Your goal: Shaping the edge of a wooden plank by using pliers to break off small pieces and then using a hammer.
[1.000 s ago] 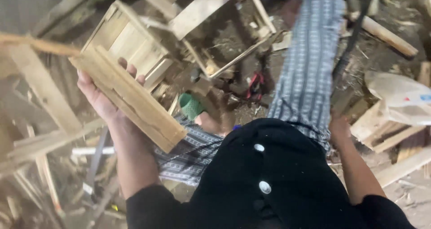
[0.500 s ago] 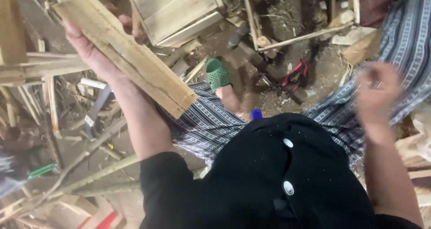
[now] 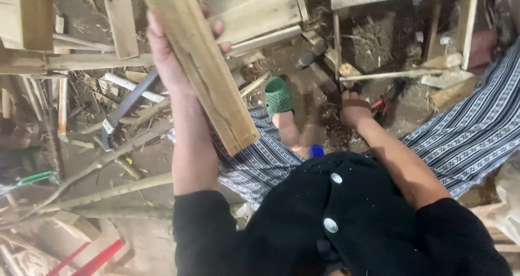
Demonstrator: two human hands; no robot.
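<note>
Above the lap, left hand (image 3: 168, 59) grips a wooden board (image 3: 203, 65).

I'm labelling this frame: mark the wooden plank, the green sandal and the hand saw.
wooden plank (image 3: 203, 73), head view, middle of its broad face.
green sandal (image 3: 277, 96), head view, perforated top.
hand saw (image 3: 127, 102), head view, blade.

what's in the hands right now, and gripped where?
Left hand holds a wooden plank, gripped across its upper half, fingers over the far edge. Right hand is down on the dirt floor; whether it holds anything cannot be told.
</note>
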